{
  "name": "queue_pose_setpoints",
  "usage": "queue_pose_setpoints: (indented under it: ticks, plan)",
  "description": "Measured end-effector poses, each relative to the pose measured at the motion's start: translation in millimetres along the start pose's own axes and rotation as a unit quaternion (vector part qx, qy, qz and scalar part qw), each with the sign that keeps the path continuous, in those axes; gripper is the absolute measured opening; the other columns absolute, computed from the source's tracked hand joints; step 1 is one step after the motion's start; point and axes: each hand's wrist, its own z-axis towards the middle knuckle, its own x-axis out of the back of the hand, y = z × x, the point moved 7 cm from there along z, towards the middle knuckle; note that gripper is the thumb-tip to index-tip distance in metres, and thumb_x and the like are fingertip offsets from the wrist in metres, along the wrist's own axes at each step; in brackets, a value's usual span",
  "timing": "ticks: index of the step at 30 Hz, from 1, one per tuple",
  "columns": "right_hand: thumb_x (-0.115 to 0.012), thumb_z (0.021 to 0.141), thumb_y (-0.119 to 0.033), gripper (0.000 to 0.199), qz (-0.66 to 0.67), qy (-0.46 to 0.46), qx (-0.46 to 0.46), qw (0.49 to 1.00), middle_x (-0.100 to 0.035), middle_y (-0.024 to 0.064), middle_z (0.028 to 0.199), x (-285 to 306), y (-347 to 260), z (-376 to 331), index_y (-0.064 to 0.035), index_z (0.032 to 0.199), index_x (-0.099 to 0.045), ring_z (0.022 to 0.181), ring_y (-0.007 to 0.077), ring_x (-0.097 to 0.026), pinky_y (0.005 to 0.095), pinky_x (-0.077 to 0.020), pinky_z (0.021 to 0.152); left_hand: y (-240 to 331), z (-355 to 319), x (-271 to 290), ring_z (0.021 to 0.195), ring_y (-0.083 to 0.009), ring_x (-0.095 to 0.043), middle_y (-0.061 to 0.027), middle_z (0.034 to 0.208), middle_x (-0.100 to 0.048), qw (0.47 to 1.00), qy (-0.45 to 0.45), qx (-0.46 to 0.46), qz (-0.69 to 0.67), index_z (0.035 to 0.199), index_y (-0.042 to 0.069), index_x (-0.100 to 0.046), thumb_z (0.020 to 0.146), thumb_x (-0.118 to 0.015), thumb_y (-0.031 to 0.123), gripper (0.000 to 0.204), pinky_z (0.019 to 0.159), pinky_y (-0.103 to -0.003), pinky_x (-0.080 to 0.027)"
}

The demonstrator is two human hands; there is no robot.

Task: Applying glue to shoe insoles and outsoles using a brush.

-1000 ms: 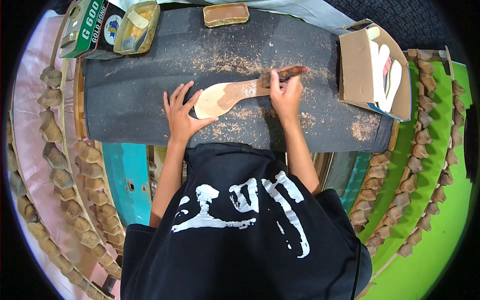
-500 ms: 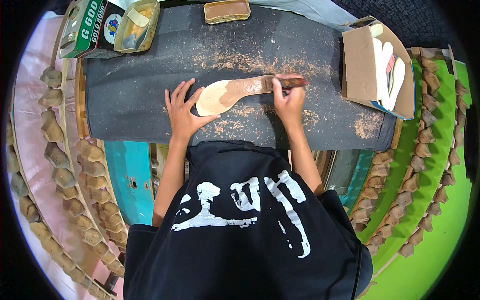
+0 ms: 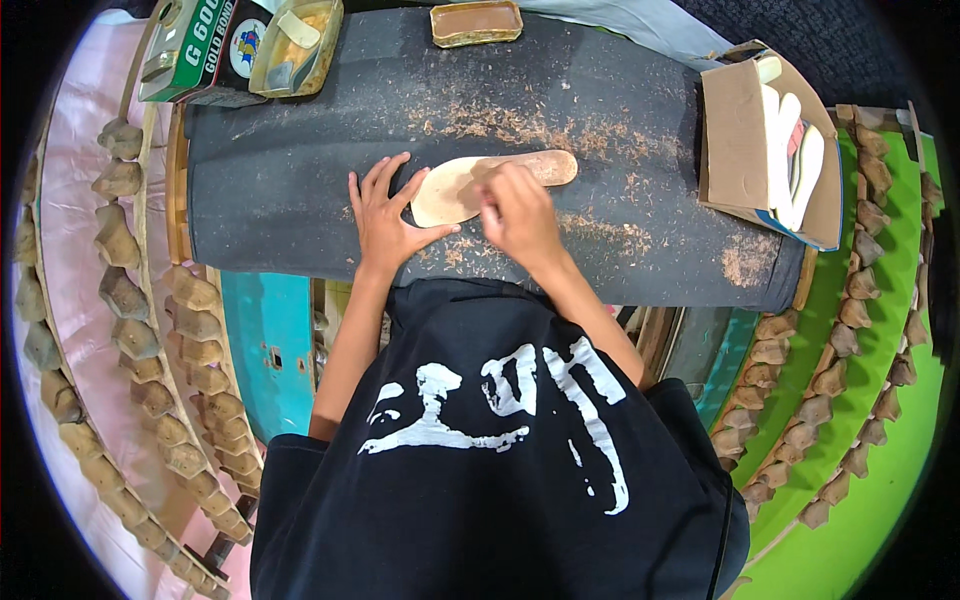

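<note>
A tan shoe insole (image 3: 435, 198) lies flat on the dark cloth, its broad toe end to the left and its narrow heel to the right. My left hand (image 3: 388, 222) rests with fingers spread, thumb and forefinger on either side of the toe end. My right hand (image 3: 522, 212) is closed over the insole's middle, hiding part of it. The brush with a reddish-brown handle, seen in this hand a moment earlier, is now mostly hidden by the fingers. From the heel to mid-length the insole looks darker and damp; the toe is paler.
Brown shavings (image 3: 490, 122) are scattered over the dark work surface (image 3: 270, 190). A shallow tray of brown liquid (image 3: 477, 22) sits at the far edge. Far left stand a green-and-black tin (image 3: 205, 55) and a tub with scrapers (image 3: 297, 45). A cardboard box (image 3: 735, 140) holds pale sole-shaped pieces at right.
My right hand has moved left from the heel to the insole's middle, uncovering the heel. My left hand keeps its place by the toe. The whole view has shifted slightly.
</note>
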Motion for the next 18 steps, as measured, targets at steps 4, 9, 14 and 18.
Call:
queue_pose_setpoints:
  ticks: [4,9,14,18]
  plan:
    - [-0.075,0.093,-0.008,0.017,0.088,0.014,-0.085,0.992,-0.072,0.0189,0.097,0.7,29.3,-3.5,-0.0008,0.105,-0.066,0.086,0.0373,-0.073,0.0427,-0.0589,0.079,2.0,-0.2,1.2,0.146,-0.0316,-0.049,-0.006,0.153,-0.058,1.0,0.005,-0.006,0.006,0.13,0.023,-0.077,0.054,-0.096,0.064,0.089,0.127,-0.068,-0.017]
    - [-0.076,0.095,-0.009,0.017,0.051,0.094,-0.13,0.986,-0.073,0.0184,0.093,30.0,55.2,2.7,0.0005,0.104,-0.066,0.084,0.034,-0.075,0.0415,-0.0593,0.074,-1.8,-2.7,4.5,0.142,-0.0319,-0.051,-0.0077,0.145,-0.061,0.999,0.025,0.023,-0.013,0.127,0.019,-0.076,0.055,-0.096,0.063,0.087,0.126,-0.067,-0.021]
    - [-0.073,0.093,-0.008,0.015,-0.01,0.023,0.047,0.999,-0.064,0.0159,0.087,-23.5,-7.9,15.8,-0.0001,0.1,-0.062,0.075,0.0355,-0.068,0.047,-0.0557,0.069,-3.8,-5.5,4.0,0.124,-0.03,-0.058,-0.0074,0.123,-0.063,0.999,0.038,0.003,0.015,0.124,0.016,-0.077,0.054,-0.097,0.06,0.085,0.124,-0.064,-0.027]
    - [-0.074,0.095,-0.011,0.018,0.053,0.062,-0.06,0.995,-0.069,0.0193,0.087,-12.7,32.8,28.3,0.0013,0.101,-0.061,0.078,0.0394,-0.071,0.0472,-0.0565,0.071,-2.1,-6.6,7.1,0.117,-0.0292,-0.06,-0.0067,0.117,-0.063,0.999,0.047,0.008,0.011,0.123,0.014,-0.077,0.054,-0.097,0.06,0.085,0.123,-0.063,-0.03]
